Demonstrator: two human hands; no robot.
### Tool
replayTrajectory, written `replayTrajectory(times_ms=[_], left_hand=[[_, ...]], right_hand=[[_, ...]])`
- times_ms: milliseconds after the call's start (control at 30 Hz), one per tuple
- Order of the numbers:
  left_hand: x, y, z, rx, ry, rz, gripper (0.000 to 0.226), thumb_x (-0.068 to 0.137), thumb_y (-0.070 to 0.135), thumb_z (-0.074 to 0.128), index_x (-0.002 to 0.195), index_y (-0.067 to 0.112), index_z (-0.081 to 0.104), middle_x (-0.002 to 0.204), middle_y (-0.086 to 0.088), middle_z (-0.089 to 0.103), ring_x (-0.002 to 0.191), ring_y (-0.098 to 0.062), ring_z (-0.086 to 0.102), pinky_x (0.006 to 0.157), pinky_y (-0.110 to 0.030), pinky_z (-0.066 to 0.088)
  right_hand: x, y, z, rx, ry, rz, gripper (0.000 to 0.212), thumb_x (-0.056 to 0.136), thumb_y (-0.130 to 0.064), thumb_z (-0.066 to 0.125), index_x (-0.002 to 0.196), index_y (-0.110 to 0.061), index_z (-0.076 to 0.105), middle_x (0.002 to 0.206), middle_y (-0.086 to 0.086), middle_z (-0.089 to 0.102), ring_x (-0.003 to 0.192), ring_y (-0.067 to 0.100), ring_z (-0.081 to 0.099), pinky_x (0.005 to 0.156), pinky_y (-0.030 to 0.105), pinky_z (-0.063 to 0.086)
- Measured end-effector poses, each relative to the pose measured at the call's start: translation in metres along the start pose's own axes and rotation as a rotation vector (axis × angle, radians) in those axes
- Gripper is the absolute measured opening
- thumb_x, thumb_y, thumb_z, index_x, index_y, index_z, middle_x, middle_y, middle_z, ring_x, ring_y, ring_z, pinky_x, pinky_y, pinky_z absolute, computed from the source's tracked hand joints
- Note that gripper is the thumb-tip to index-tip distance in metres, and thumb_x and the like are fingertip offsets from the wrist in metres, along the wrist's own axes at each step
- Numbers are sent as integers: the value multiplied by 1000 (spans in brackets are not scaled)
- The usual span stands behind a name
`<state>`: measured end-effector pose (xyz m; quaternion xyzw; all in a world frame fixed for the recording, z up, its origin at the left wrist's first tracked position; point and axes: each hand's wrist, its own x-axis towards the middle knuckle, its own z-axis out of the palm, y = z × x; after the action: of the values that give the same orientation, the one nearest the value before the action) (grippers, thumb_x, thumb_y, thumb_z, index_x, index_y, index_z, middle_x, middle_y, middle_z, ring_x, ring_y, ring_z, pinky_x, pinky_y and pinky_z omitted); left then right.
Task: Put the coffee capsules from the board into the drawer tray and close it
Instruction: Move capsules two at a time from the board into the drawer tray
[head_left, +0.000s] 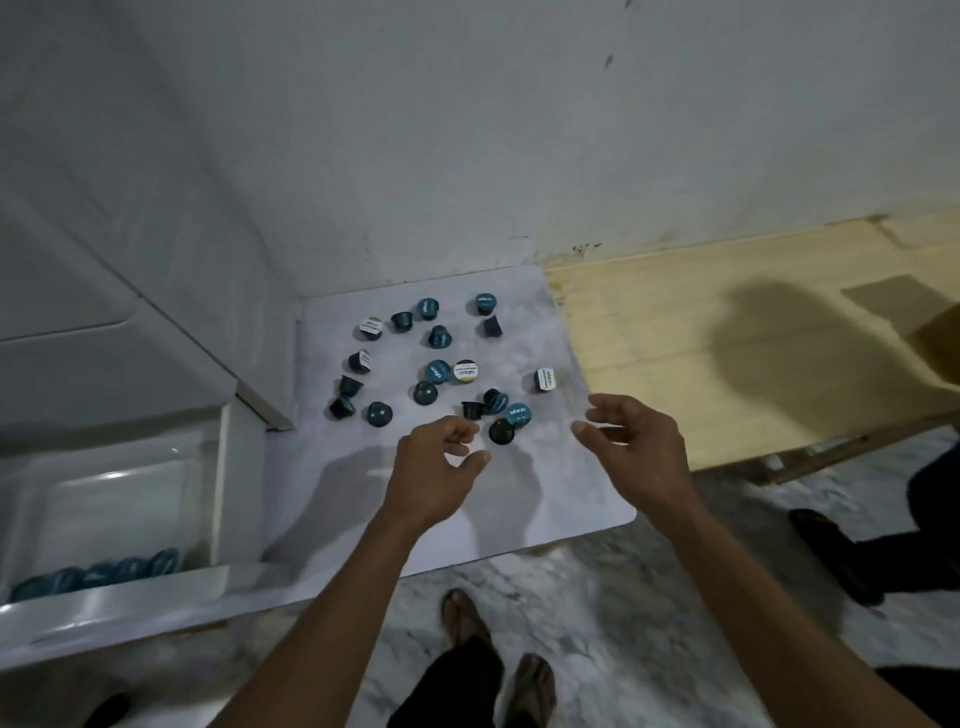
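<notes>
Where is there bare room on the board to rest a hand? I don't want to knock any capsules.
The board is bare along its near edge, behind both hands, and in the near-left strip beside the open drawer. The far half is crowded with scattered capsules, and a tight cluster sits just beyond the left hand. The right hand hovers over a bare patch.

Capsules on white board (582, 499), counted: seventeen. Teal-lidded or dark-bodied: fourteen, among them one dark capsule (502, 431) just beyond left hand (436, 462) fingertips. White-labelled: three, one (545, 380) just beyond right hand (631, 441). Open drawer tray (208, 499), left of both hands: blurred row of blue capsules (98, 571), roughly five. Hands: two.
</notes>
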<state>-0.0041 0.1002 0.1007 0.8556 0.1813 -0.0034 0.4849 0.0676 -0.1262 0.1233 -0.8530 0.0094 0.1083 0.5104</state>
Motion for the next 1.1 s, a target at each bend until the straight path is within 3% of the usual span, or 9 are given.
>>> replayTrajectory(times_ms=[100,167,367,533,600,833,1100], left_hand=[[22,-10,18,5,38,-56,29,79,24,78,105,19,67,98,9,69,84,-3,65,68,-6,47],[40,-15,31,33,26,-63,32,79,24,78,108,19,66,102,7,69,85,-7,65,73,-16,51],[68,-34,67,117,24,-148,41,79,26,78,117,19,64,114,1,67,92,-14,64,84,-36,56],[76,-38,95,172,38,-176,31,76,24,77,105,23,65,106,0,66,93,-21,64,77,-44,57],[77,-38,104,188,60,-198,34,74,28,78,105,27,64,108,1,64,94,-20,64,76,-43,57],[83,-42,123,291,131,-245,41,78,29,79,115,27,64,113,-2,62,102,-24,62,80,-46,56],[82,-38,122,174,234,-304,32,77,23,81,104,18,65,105,-4,67,93,-21,64,86,-41,55]], right_hand=[[28,11,5,-24,2,17,38,80,-29,79,115,-23,68,102,-6,72,81,3,68,64,15,53],[46,20,11,-50,0,34,37,81,-28,78,116,-23,67,103,-6,70,79,-3,65,57,4,46],[95,42,38,-185,-71,31,39,83,-27,76,120,-20,65,111,-7,69,82,5,66,60,0,42],[128,58,59,-253,-89,-35,40,85,-19,72,124,-20,63,123,2,65,103,20,64,83,22,45],[137,64,64,-265,-89,-61,44,83,-20,74,126,-18,62,125,5,63,109,21,61,89,23,43],[158,90,69,-287,-152,-212,21,88,-27,69,108,-25,70,109,-5,70,97,18,65,81,30,52],[166,99,79,-348,-119,-240,22,85,-34,69,107,-30,68,101,-10,72,96,18,66,78,35,56]])
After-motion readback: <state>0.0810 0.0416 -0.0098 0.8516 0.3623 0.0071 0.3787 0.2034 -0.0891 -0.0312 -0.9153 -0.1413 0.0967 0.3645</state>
